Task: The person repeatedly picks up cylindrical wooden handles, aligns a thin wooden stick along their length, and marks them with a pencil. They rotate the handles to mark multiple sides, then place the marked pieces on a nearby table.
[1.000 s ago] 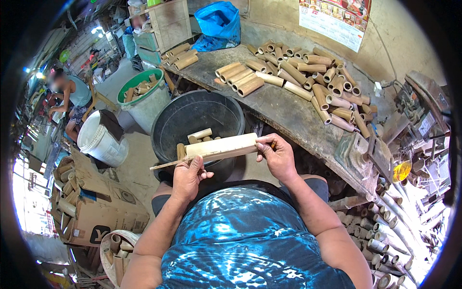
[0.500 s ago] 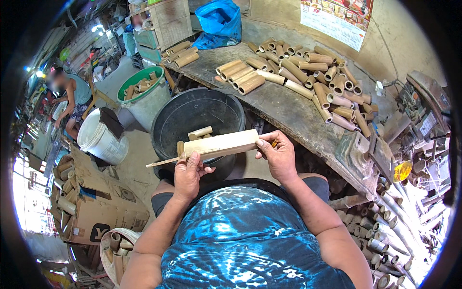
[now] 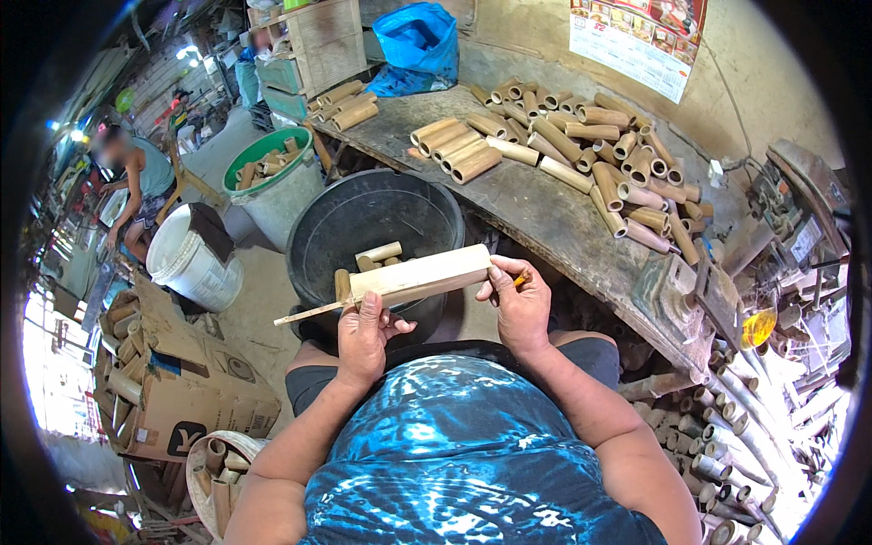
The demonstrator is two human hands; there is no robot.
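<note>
A long pale piece, apparently bamboo or wood (image 3: 422, 274), is held level over the black tub. My left hand (image 3: 365, 341) is closed on its left end, the thumb pressed against the near side. A thin flat stick (image 3: 309, 313) lies along its lower edge and juts out to the left. At the other end, my right hand (image 3: 522, 304) pinches the piece near its corner. An orange pencil-like stick (image 3: 521, 278) shows between the fingers of that hand; most of it is hidden.
Beneath my hands stands a black tub (image 3: 309, 204) with several short bamboo tubes (image 3: 378, 252) inside. Many tubes lie on the wooden bench (image 3: 391, 136) ahead. To the left are a green-rimmed bin (image 3: 295, 204), a white bucket (image 3: 195, 272), a cardboard box (image 3: 209, 386) and a seated person (image 3: 141, 182).
The pale piece has turned slightly, and the dark marks seen along it are now hardly visible. My right-hand fingers have shifted at its end, showing more of the orange stick.
</note>
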